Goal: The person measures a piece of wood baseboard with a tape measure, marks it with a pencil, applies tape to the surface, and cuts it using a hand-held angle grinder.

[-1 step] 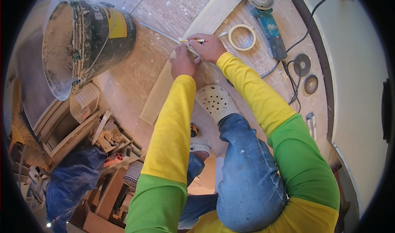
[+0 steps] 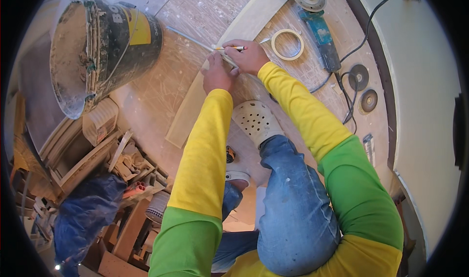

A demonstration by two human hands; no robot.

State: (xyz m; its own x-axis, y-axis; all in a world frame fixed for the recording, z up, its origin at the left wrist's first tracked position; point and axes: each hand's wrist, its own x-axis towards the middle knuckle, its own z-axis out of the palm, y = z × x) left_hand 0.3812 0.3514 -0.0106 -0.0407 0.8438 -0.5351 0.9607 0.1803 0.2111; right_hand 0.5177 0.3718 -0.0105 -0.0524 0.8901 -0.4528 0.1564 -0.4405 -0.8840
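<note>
A long pale board (image 2: 254,15) lies slantwise on the dusty floor, passing beneath both my hands. Across it runs a thin, straight metal ruler (image 2: 188,38), its far end sticking out to the left past the board. My left hand (image 2: 218,75) is closed on the ruler's near part and presses it to the board; the fingers partly hide it. Pinched in my right hand (image 2: 250,58) is a pencil (image 2: 235,48) with a light body and a red end, lying nearly level. Its tip points left, close to the ruler's edge above my left fingertips.
To the right lie a tape roll (image 2: 287,44), a corded angle grinder (image 2: 320,35) and two loose discs (image 2: 359,75). A dirty bucket (image 2: 105,52) stands at left, above a heap of wood scraps (image 2: 132,162). My clog (image 2: 257,121) is just below my hands.
</note>
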